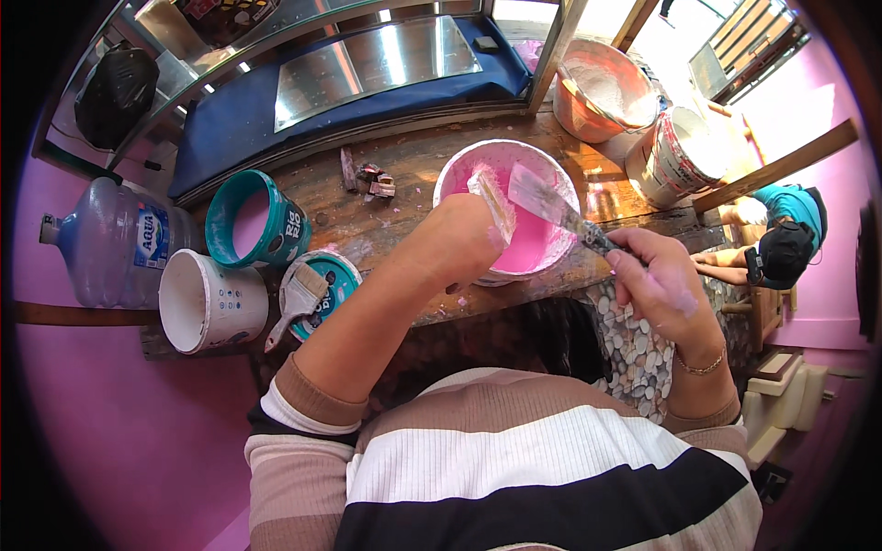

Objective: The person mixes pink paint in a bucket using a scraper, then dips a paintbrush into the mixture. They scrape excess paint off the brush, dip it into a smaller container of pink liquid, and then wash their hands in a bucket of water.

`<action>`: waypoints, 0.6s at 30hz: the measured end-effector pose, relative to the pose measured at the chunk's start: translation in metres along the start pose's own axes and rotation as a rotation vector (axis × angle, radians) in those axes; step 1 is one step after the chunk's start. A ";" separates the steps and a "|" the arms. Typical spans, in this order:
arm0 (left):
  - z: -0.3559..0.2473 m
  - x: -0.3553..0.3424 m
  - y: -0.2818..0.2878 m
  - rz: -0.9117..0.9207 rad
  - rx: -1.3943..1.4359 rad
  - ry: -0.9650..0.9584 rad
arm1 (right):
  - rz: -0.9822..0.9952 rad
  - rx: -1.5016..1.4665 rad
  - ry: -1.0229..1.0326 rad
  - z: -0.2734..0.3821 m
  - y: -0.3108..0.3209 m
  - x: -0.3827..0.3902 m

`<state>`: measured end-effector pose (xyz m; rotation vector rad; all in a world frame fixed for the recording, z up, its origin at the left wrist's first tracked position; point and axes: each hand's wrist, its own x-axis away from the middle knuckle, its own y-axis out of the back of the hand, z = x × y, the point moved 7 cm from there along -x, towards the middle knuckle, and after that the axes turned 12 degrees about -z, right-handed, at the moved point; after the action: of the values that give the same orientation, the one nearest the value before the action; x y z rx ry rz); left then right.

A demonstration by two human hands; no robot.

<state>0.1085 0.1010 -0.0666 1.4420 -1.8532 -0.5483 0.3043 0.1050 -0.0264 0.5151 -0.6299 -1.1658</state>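
Observation:
A white bucket [501, 144] of pink paint [526, 246] stands on the wooden table before me. Over its left side my left hand [467, 241] is closed around a flat, paint-smeared tool [491, 188]; my fingers hide much of it, so its kind is unclear. My right hand [660, 280] grips the handle of a putty knife [544, 197] from the right. The knife's broad, paint-stained blade reaches across the bucket's opening, close to the flat tool. Pale paint marks the back of my right hand.
Left on the table [404, 220] are a teal bucket [213, 220], a white bucket [230, 308], a paintbrush [301, 292] on a teal lid [342, 298], and a large bottle [103, 248]. An orange bucket [570, 115] and a stained bucket [654, 174] stand far right. A person [797, 225] crouches at right.

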 end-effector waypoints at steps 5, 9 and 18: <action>0.000 0.005 -0.003 -0.027 0.063 0.028 | -0.012 -0.148 -0.167 -0.031 -0.006 -0.016; -0.004 0.008 -0.007 -0.047 0.041 0.012 | -0.184 0.206 0.325 -0.008 -0.035 -0.021; 0.018 0.012 -0.002 -0.080 0.090 0.177 | -0.146 0.200 0.389 0.024 -0.022 0.021</action>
<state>0.0944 0.0872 -0.0764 1.5763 -1.7054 -0.3665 0.2789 0.0767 -0.0197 0.9453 -0.3773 -1.1039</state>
